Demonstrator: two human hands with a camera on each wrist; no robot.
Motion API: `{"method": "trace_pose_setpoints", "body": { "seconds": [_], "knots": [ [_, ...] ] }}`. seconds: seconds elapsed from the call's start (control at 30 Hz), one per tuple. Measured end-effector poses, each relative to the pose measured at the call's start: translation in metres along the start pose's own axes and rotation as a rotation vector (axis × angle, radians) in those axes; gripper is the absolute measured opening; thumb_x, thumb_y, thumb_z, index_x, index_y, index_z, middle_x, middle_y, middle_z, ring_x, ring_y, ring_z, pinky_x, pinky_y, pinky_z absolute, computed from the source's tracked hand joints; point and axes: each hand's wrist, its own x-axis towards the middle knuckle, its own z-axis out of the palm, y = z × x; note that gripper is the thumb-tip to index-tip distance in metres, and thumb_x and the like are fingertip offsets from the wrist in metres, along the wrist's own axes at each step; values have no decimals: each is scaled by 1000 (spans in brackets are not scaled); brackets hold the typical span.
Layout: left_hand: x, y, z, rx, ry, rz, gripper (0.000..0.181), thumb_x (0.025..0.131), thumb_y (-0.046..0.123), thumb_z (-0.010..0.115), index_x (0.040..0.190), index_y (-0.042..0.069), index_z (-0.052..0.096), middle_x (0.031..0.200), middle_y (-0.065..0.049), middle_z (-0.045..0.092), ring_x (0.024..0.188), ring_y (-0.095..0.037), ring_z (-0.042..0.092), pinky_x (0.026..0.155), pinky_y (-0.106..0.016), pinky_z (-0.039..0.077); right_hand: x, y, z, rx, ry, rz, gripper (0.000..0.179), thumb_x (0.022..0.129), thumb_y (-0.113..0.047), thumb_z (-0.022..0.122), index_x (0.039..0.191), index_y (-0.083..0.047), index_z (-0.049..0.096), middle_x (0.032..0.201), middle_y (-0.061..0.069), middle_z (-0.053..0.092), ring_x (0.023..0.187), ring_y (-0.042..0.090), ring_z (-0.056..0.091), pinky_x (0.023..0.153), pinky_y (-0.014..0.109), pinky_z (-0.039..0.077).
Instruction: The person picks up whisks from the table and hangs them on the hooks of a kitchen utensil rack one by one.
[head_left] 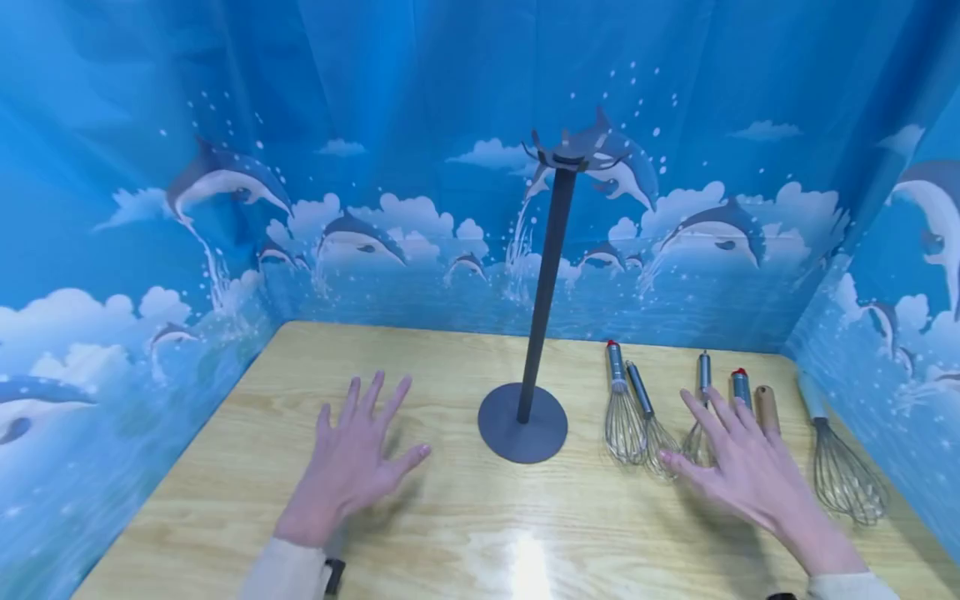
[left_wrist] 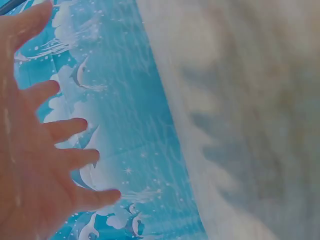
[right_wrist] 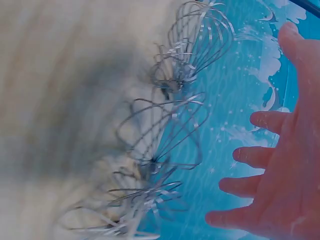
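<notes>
My left hand [head_left: 352, 462] hovers over the left part of the table with its fingers spread and nothing in it. My right hand [head_left: 742, 471], also spread and holding nothing, is above the row of whisks and covers parts of several. To its left lie a whisk with a red-tipped handle [head_left: 617, 367] and a slimmer whisk [head_left: 641, 392]. Behind its fingers show a thin metal handle [head_left: 703, 371], another red-tipped handle [head_left: 740, 385] and a wooden handle [head_left: 766, 408]. A whisk with a pale handle [head_left: 813, 396] lies at the far right. Wire loops [right_wrist: 165, 130] fill the middle of the right wrist view.
A dark stand [head_left: 549, 292] with a round base [head_left: 522, 442] and a ring of upturned hooks [head_left: 573, 157] rises from the middle of the wooden table [head_left: 450, 517]. Blue dolphin-print curtains [head_left: 420, 275] enclose the table at the back and both sides.
</notes>
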Motion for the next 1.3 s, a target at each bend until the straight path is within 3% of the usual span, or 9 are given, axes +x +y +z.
{"method": "trace_pose_setpoints", "body": {
  "seconds": [0.1, 0.23, 0.43, 0.53, 0.63, 0.77, 1.0, 1.2, 1.3],
  "knots": [
    [11, 1, -7, -93, 92, 51, 81, 94, 57, 63, 161, 22, 34, 163, -18, 37, 149, -46, 36, 110, -76, 35, 14, -2, -7, 57, -40, -4, 91, 92, -67, 60, 158, -8, 37, 157, 34, 37, 136, 63, 39, 111, 81, 22],
    [26, 3, -18, -212, 257, 149, 70, 93, 43, 71, 152, 14, 48, 151, -15, 54, 138, -39, 52, 103, -65, 48, 32, -7, -16, 124, -104, 15, 88, 96, -66, 56, 158, -6, 37, 158, 33, 36, 136, 60, 40, 102, 81, 35],
    [47, 16, -36, -390, 407, 242, 52, 95, 26, 73, 144, 14, 58, 141, -9, 63, 131, -29, 60, 108, -52, 50, 58, -12, -18, 153, -127, 31, 84, 98, -66, 51, 153, -4, 43, 152, 31, 46, 132, 58, 46, 95, 77, 44],
    [57, 27, -44, -485, 452, 281, 47, 96, 20, 71, 141, 14, 60, 139, -7, 64, 131, -25, 60, 110, -47, 50, 72, -14, -15, 167, -127, 33, 79, 99, -63, 53, 149, -2, 49, 145, 32, 53, 122, 55, 56, 87, 71, 52],
    [69, 40, -53, -550, 494, 337, 44, 96, 15, 71, 138, 13, 63, 136, -7, 65, 130, -24, 60, 110, -44, 50, 86, -14, -9, 197, -117, 25, 68, 100, -52, 58, 142, 1, 56, 133, 32, 63, 92, 40, 70, 68, 53, 58],
    [87, 57, -67, -590, 535, 424, 40, 96, 14, 70, 135, 9, 65, 133, -9, 67, 127, -23, 61, 108, -42, 51, 103, -14, -2, 233, -143, 14, 56, 101, -39, 61, 136, 4, 61, 123, 33, 67, 60, 17, 63, 54, 35, 51],
    [114, 78, -89, -632, 596, 495, 40, 97, 16, 68, 135, 6, 63, 133, -10, 67, 123, -20, 62, 97, -39, 55, 126, -9, 12, 309, -175, 48, 47, 101, -31, 59, 128, 8, 65, 111, 30, 72, 79, 28, 73, 66, 46, 60],
    [131, 92, -97, -705, 640, 508, 44, 97, 17, 67, 138, 5, 59, 135, -12, 63, 123, -21, 61, 97, -42, 57, 140, -8, 22, 371, -230, 92, 43, 100, -26, 60, 121, 11, 67, 98, 27, 75, 60, 15, 66, 55, 34, 55],
    [136, 96, -100, -726, 653, 522, 45, 97, 17, 66, 139, 5, 58, 136, -13, 62, 123, -22, 60, 97, -42, 57, 147, -8, 27, 371, -266, 115, 44, 100, -25, 60, 122, 13, 66, 82, 19, 75, 50, 11, 55, 50, 29, 47]
  ]
}}
